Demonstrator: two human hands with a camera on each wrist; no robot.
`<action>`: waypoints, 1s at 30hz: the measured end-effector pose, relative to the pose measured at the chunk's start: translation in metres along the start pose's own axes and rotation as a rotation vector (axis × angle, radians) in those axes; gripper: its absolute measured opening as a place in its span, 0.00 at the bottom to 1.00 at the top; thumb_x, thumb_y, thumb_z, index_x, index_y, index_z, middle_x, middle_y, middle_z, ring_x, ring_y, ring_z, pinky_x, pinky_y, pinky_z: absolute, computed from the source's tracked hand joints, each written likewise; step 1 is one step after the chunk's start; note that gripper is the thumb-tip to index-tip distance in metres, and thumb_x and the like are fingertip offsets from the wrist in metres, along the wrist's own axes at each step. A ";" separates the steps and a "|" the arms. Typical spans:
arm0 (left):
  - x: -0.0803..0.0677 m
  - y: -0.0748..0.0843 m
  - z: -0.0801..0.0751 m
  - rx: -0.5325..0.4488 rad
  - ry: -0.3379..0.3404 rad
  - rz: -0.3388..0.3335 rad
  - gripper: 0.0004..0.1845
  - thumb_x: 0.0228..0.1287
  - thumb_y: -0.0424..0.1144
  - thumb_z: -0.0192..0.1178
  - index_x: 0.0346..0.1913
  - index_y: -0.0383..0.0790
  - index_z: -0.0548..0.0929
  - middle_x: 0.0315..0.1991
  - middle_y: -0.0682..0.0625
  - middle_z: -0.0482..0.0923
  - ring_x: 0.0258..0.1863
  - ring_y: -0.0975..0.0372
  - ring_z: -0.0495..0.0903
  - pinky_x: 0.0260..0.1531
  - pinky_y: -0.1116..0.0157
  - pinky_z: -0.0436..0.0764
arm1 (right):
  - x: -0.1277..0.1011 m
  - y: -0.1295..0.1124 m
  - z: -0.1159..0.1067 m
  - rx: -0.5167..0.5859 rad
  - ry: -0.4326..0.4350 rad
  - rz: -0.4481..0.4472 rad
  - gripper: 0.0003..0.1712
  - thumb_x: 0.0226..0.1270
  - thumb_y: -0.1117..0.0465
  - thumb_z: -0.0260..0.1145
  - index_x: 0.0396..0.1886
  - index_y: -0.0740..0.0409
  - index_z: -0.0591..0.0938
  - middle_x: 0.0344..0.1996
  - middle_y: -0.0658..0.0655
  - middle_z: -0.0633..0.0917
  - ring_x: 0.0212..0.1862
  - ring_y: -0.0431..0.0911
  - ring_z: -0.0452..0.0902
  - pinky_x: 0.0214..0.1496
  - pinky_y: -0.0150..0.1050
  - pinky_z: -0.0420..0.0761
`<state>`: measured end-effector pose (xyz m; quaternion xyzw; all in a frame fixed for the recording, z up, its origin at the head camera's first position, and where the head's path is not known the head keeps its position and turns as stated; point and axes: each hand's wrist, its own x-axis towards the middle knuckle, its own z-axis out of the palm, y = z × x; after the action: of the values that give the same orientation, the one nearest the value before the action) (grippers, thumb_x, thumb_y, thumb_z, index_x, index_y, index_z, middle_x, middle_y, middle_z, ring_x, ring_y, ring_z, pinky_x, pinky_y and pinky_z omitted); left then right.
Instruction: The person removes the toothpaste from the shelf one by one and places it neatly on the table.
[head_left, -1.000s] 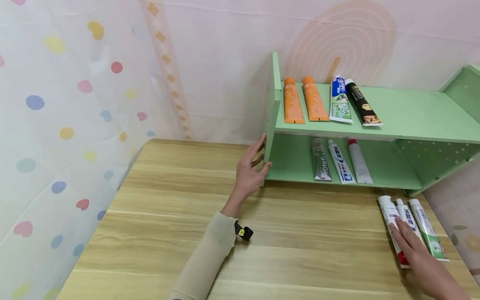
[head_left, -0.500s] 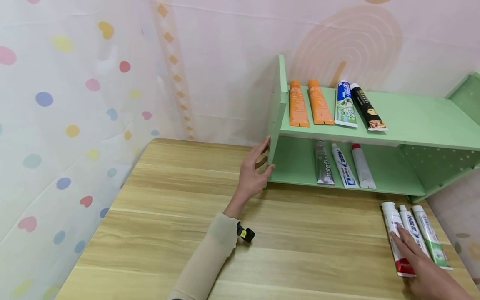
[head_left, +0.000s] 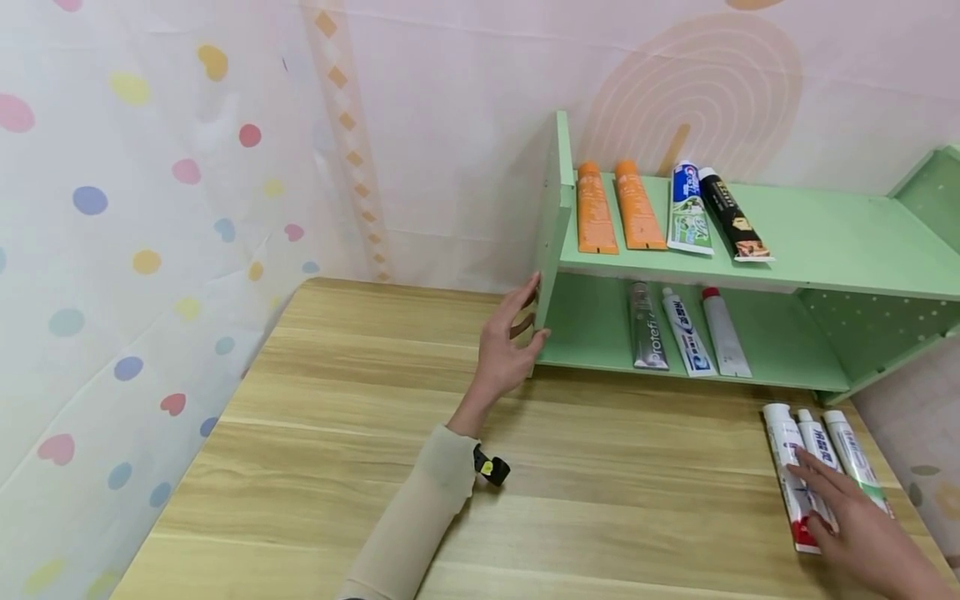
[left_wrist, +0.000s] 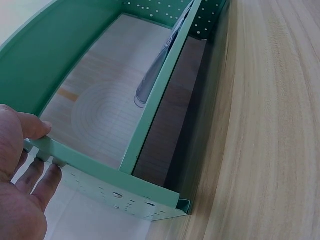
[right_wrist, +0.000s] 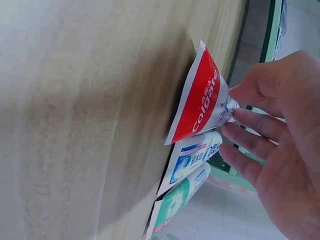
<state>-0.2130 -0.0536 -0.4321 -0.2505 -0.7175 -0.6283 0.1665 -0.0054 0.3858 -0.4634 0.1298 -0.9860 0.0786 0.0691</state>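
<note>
- The left hand [head_left: 504, 350] gripped the front edge of the green shelf unit's [head_left: 825, 242] left side panel, thumb on the inner face and fingers curled round the outer — a hold that looked meant to steady the unit on the wooden table [head_left: 375, 467].
- The right hand [head_left: 855, 521] lay with straight fingers on the row of three toothpaste tubes [head_left: 817, 450] at the table's right edge. Fingertips touched the red-and-white Colgate tube [right_wrist: 202, 97], pinching nothing.
- Those three tubes lay side by side, touching, caps toward the shelf.
- The top shelf held four tubes, caps to the wall: two orange tubes [head_left: 615, 208], a blue-and-green one [head_left: 687, 212] and a black one [head_left: 731, 218].
- The lower shelf held three — a grey Protefix tube [head_left: 645, 329], a white-and-blue one [head_left: 686, 333] and a red-capped white one [head_left: 724, 333].
</note>
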 end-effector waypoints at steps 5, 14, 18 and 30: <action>-0.001 -0.001 0.001 0.011 -0.002 -0.001 0.45 0.62 0.20 0.66 0.79 0.53 0.66 0.70 0.47 0.72 0.70 0.52 0.74 0.62 0.56 0.83 | 0.003 0.000 -0.001 0.058 0.075 0.024 0.35 0.53 0.73 0.73 0.64 0.70 0.76 0.66 0.76 0.71 0.59 0.75 0.71 0.50 0.73 0.76; -0.001 0.001 0.002 0.026 0.010 -0.007 0.44 0.61 0.18 0.64 0.79 0.45 0.65 0.70 0.42 0.72 0.70 0.48 0.73 0.62 0.52 0.83 | 0.013 -0.014 -0.017 0.145 0.177 0.102 0.45 0.67 0.63 0.71 0.79 0.65 0.61 0.77 0.76 0.57 0.74 0.76 0.53 0.66 0.83 0.57; -0.001 0.001 0.003 0.025 0.018 -0.007 0.43 0.60 0.17 0.64 0.78 0.41 0.65 0.69 0.38 0.72 0.69 0.44 0.73 0.62 0.48 0.82 | 0.021 -0.020 -0.027 0.182 0.296 0.028 0.46 0.68 0.59 0.71 0.80 0.62 0.61 0.79 0.74 0.56 0.76 0.76 0.52 0.77 0.76 0.49; -0.001 -0.001 0.000 0.028 -0.006 0.006 0.45 0.63 0.22 0.66 0.79 0.55 0.65 0.71 0.48 0.72 0.70 0.54 0.74 0.62 0.59 0.82 | 0.046 -0.040 -0.054 0.178 0.515 -0.069 0.60 0.64 0.20 0.53 0.78 0.64 0.65 0.79 0.72 0.58 0.78 0.73 0.51 0.80 0.73 0.48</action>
<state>-0.2131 -0.0542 -0.4331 -0.2522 -0.7260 -0.6169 0.1696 -0.0322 0.3458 -0.3977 0.1447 -0.9201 0.1931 0.3086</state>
